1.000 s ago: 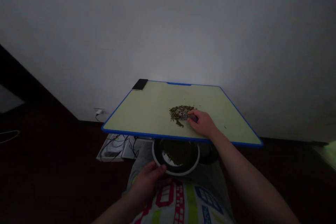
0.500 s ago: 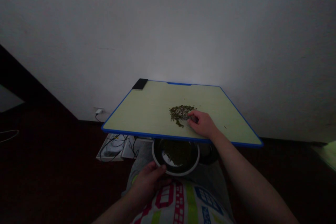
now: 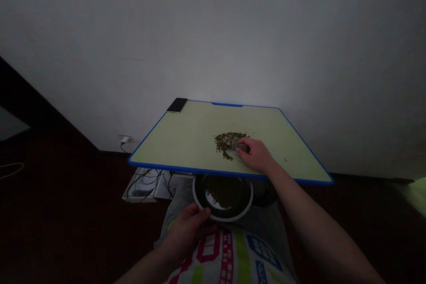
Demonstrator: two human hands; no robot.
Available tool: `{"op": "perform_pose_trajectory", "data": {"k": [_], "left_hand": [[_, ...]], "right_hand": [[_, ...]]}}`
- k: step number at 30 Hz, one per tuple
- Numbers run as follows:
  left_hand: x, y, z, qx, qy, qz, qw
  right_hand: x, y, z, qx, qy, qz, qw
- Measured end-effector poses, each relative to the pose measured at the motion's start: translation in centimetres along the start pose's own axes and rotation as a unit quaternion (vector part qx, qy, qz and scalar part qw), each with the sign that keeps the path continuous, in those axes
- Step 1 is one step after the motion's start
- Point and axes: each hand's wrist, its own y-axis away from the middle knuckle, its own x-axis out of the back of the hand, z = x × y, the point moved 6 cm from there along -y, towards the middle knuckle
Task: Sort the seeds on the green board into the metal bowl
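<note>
A loose patch of small, dark green, bean-like grains (image 3: 226, 140) lies spread on a pale tabletop (image 3: 186, 142) with a blue rim. At the patch's right side is my right hand (image 3: 255, 154), its fingers curled and thumb close to the index finger; whatever lies between the fingertips is too small to make out. Below the front edge of the table, my left hand (image 3: 191, 226) grips the light rim of a dark round bowl (image 3: 220, 218), thumb on top. More of the greenish grains sit in the bowl, which rests at my lap and is partly covered by the table edge.
A black phone (image 3: 177, 105) lies at the table's far left corner. Behind the table rises a pale wall (image 3: 233, 44). Cables and a white box (image 3: 143, 186) are under the table at left. Another dark round container (image 3: 264, 193) sits right of the bowl, partly hidden.
My right hand has shifted very slightly at the edge of the grains, its fingers still curled. My left hand and the bowl stay in place.
</note>
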Motion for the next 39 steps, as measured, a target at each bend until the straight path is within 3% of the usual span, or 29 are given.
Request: {"op": "perform_pose_trajectory", "data": {"k": [9, 39], "left_hand": [[-0.3, 0.2, 0.4, -0.006, 0.018, -0.002, 1.0], [-0.1, 0.1, 0.1, -0.009, 0.019, 0.004, 1.0]], "right_hand": [[0.5, 0.1, 0.1, -0.004, -0.002, 0.022, 1.0], [0.4, -0.3, -1.1, 0.05, -0.004, -0.066, 0.997]]}}
